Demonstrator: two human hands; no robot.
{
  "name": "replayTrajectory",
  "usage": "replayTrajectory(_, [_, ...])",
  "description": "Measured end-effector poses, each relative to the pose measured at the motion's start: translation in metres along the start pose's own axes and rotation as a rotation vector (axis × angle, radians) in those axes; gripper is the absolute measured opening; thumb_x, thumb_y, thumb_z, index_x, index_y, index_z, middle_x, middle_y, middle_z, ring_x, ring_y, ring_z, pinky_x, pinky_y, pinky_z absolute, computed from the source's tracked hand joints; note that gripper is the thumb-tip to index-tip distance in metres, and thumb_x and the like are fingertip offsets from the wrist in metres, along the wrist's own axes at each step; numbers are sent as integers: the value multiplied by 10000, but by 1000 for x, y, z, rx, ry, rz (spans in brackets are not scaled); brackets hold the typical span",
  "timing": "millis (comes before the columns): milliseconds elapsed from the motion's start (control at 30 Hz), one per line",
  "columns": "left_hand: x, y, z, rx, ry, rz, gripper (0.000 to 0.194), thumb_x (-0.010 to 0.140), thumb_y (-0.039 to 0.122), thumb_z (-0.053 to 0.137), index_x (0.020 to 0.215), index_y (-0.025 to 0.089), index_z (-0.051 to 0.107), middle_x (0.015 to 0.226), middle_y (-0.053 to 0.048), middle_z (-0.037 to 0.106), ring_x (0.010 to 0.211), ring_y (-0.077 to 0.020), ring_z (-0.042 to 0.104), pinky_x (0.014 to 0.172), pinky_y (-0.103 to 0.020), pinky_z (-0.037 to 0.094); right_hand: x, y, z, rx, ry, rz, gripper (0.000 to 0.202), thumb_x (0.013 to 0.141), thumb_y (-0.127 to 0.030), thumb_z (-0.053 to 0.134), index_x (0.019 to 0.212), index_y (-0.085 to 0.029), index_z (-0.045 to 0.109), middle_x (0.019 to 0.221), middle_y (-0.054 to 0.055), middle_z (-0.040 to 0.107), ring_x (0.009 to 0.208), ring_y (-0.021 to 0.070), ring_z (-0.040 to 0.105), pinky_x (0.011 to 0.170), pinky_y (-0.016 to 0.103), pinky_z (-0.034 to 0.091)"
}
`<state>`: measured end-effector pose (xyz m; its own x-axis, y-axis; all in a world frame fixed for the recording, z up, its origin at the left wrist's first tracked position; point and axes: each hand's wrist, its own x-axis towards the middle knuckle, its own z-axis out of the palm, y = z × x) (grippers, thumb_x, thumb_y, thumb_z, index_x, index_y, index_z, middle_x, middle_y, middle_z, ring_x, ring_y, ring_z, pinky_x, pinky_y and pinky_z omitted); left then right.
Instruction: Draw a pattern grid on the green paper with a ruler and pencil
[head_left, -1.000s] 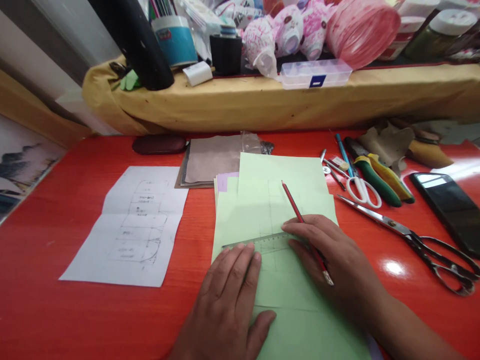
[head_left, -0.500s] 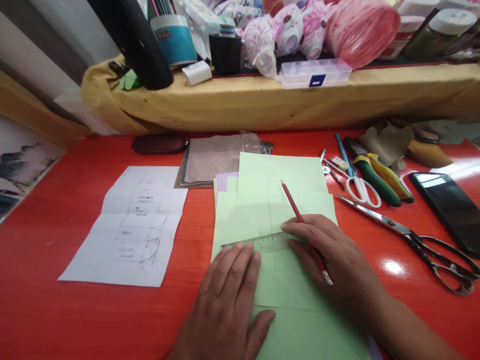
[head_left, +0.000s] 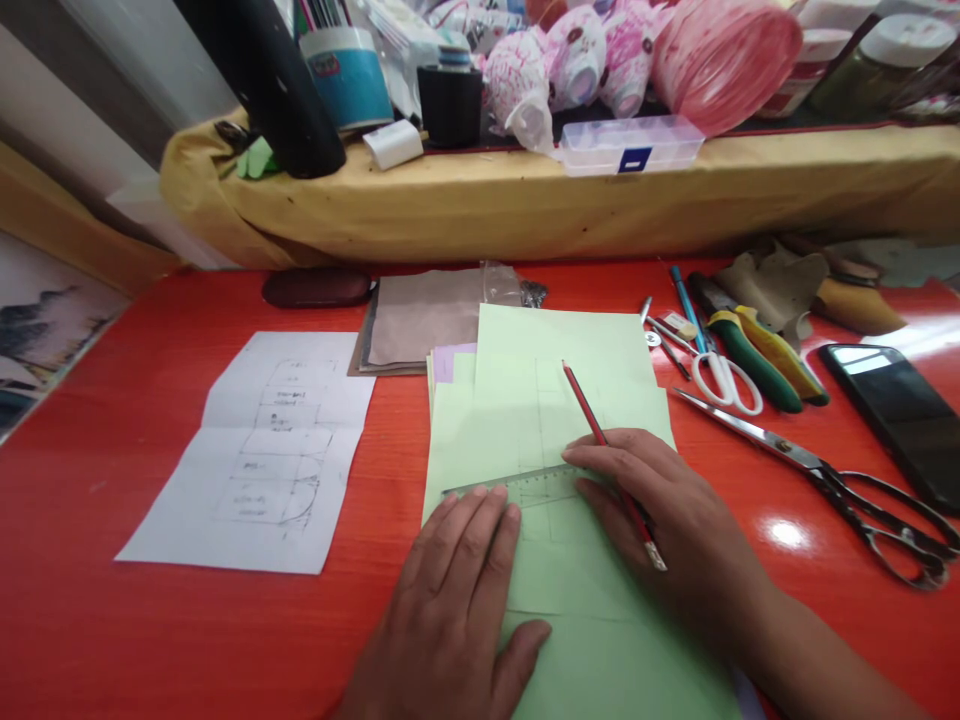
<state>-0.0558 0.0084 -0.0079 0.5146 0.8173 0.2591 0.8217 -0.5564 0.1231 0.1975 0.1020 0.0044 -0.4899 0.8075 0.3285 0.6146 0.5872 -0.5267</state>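
Note:
Light green paper (head_left: 577, 350) with thin pencil lines lies on the red table. Across it, slightly tilted, rests a clear ruler (head_left: 544, 485). My left hand (head_left: 457, 590) lies flat, fingertips on the ruler's left end and thumb spread on the paper. My right hand (head_left: 660, 510) holds a red and black pencil (head_left: 586, 405), its point up and away from me, its eraser end towards me. The fingers of that hand also touch the ruler's right end. Left of the green paper is a creased white sheet (head_left: 255, 450) with a drawn pattern and notes.
Large scissors (head_left: 795, 455), a phone (head_left: 900, 420), white-handled scissors (head_left: 726, 385) and green-yellow pliers (head_left: 761, 355) lie at the right. Brown sheets (head_left: 424, 318) and a dark red case (head_left: 316, 288) are behind the papers. A cloth-covered shelf (head_left: 480, 210) holds jars and toys.

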Motion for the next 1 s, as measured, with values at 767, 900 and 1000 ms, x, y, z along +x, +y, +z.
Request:
replayTrajectory(767, [2,1,-1,19,-6,5,612,1153,430,488,1611,25,506,1681,-177,516,1604,-333,385,1349,-482,294,1,-3,0,6,-4,4,250,1079,-122,564,1263,-242,684,1139,103,778,1068,264,750,891,416,628])
replayTrajectory(900, [2,1,0,22,-1,2,615,1144,438,506,1609,35,514,1676,-173,523,1593,-330,403,1339,-473,320,0,-2,1,31,10,12,262,1081,-139,573,1294,-256,670,1139,107,778,1077,275,750,887,435,633])
replayTrajectory(1000, [3,2,0,15,6,-4,613,1134,428,523,1603,33,521,1675,-179,520,1587,-335,408,1336,-473,324,0,-1,0,63,30,22,279,1087,-145,560,1317,-265,663,1138,102,780,1069,269,756,876,425,635])
